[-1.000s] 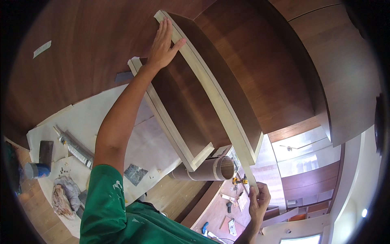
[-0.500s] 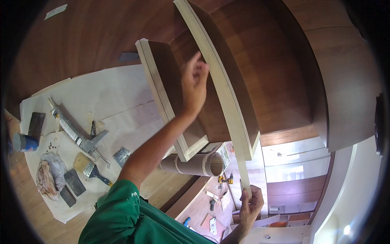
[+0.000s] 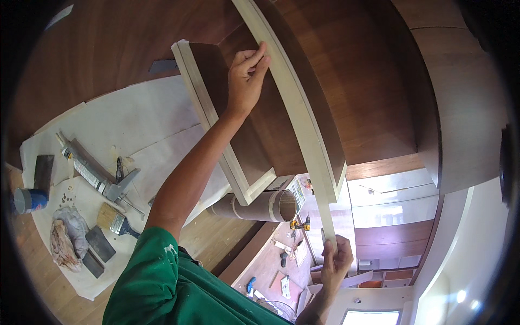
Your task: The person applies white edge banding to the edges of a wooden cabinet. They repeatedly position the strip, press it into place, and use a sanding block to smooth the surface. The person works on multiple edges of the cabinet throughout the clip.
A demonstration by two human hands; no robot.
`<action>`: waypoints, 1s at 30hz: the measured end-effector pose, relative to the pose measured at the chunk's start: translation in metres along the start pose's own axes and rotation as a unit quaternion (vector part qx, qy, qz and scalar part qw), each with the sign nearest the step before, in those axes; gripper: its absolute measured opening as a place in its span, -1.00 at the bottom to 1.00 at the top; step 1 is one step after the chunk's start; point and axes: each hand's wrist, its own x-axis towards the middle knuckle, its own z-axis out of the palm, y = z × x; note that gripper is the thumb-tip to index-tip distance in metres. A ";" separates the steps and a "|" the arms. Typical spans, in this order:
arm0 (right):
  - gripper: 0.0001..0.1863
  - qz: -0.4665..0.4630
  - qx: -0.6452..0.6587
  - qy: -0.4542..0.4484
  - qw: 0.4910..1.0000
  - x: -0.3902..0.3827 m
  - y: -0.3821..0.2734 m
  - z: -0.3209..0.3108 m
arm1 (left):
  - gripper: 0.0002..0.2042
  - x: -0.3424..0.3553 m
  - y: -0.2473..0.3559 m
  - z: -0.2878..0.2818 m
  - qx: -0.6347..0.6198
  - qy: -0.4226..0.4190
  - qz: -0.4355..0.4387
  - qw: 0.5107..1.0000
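Note:
A long pale wood edging strip [image 3: 295,114] runs along the front edge of a brown shelf panel, and its narrow tail hangs past the panel's lower end. My left hand [image 3: 246,84] is at the strip's upper part, thumb and forefinger closed together at its left edge. Lower down, my right hand [image 3: 337,260] pinches the strip's free tail between thumb and fingers. A thin grey sliver shows beside that thumb, too small to make out. Left of the strip stands another pale-edged panel [image 3: 211,116], its edging bent around the corner at the bottom.
On white floor paper [image 3: 157,108] at left lie a caulking gun [image 3: 92,170], a brush [image 3: 116,222], a crumpled rag [image 3: 67,238], dark flat blocks [image 3: 100,244] and a blue tub [image 3: 30,200]. A cardboard tube [image 3: 254,207] and a yellow drill [image 3: 300,223] are below the panels.
My left hand has moved up and left along the strip, its fingers now closed at the edge. The right hand keeps its grip on the tail. The whole view has shifted slightly.

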 end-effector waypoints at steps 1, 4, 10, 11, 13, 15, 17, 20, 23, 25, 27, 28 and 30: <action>-0.89 -0.001 0.002 -0.001 1.000 0.004 0.007 0.002 | -0.64 -0.002 0.000 0.001 -0.004 0.002 -0.004 1.000; -0.86 0.007 0.001 0.002 1.000 0.017 0.026 0.009 | -0.61 -0.022 0.009 0.010 -0.078 0.031 -0.070 0.994; -0.81 -0.014 -0.026 0.004 1.000 0.028 0.049 0.006 | -0.78 -0.097 0.048 0.031 -0.241 0.031 -0.278 0.929; -0.80 -0.019 -0.028 0.005 0.999 0.030 0.049 0.006 | -0.78 -0.103 0.053 0.033 -0.262 0.035 -0.300 0.917; -0.79 -0.015 -0.032 0.004 0.999 0.030 0.047 0.009 | -0.80 -0.112 0.059 0.035 -0.288 0.039 -0.317 0.903; -0.77 -0.020 -0.027 0.007 0.999 0.031 0.054 0.012 | -0.81 -0.119 0.064 0.036 -0.298 0.040 -0.307 0.903; -0.75 -0.017 -0.022 0.011 1.000 0.030 0.059 0.012 | -0.82 -0.124 0.072 0.037 -0.283 0.036 -0.331 0.899; -0.73 -0.015 -0.032 0.009 0.999 0.033 0.059 0.013 | -0.81 -0.128 0.075 0.037 -0.288 0.024 -0.354 0.889; -0.70 -0.012 -0.036 0.006 0.999 0.035 0.062 0.014 | -0.78 -0.132 0.071 0.038 -0.303 0.028 -0.357 0.883; -0.68 -0.014 -0.033 0.009 0.999 0.034 0.062 0.014 | -0.77 -0.134 0.069 0.039 -0.312 0.035 -0.354 0.881; -0.68 -0.009 -0.026 0.014 1.000 0.032 0.063 0.013 | -0.76 -0.135 0.069 0.040 -0.319 0.042 -0.351 0.879; -0.68 -0.008 -0.022 0.017 1.000 0.032 0.063 0.012 | -0.77 -0.135 0.070 0.040 -0.317 0.039 -0.357 0.878; -0.69 -0.002 -0.021 0.013 1.000 0.031 0.063 0.010 | -0.79 -0.135 0.073 0.039 -0.312 0.033 -0.369 0.875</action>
